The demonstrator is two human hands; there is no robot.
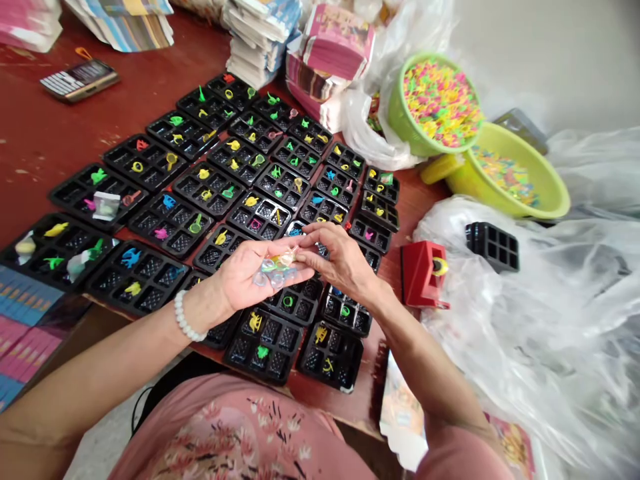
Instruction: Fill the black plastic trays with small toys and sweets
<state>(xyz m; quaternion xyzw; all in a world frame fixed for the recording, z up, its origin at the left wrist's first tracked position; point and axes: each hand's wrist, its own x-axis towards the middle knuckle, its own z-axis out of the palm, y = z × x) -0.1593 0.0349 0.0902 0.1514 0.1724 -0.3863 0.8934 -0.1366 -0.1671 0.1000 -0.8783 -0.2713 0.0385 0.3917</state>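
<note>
My left hand (250, 275) lies palm up above the black trays, a beaded bracelet on its wrist. In the palm rests a small pile of shiny see-through plastic pieces (274, 272), some clear or bluish, others yellow and green; their exact kind is too small to tell. My right hand (336, 257) reaches over the left fingers with thumb and fingertips pinched together at the pile. Whatever sits in that pinch is hard to see. Below both hands, black six-pocket trays (267, 343) stand in rows, holding small yellow, green, blue and pink plastic toys.
A green basket (395, 110) and a yellow-green bowl (557, 193) hold colourful small pieces at the right. Nearby are a red tape dispenser (417, 273), stacked black trays (493, 247) and plastic bags (500, 347). Printed card stacks (340, 40) and a phone (80, 79) lie at the back.
</note>
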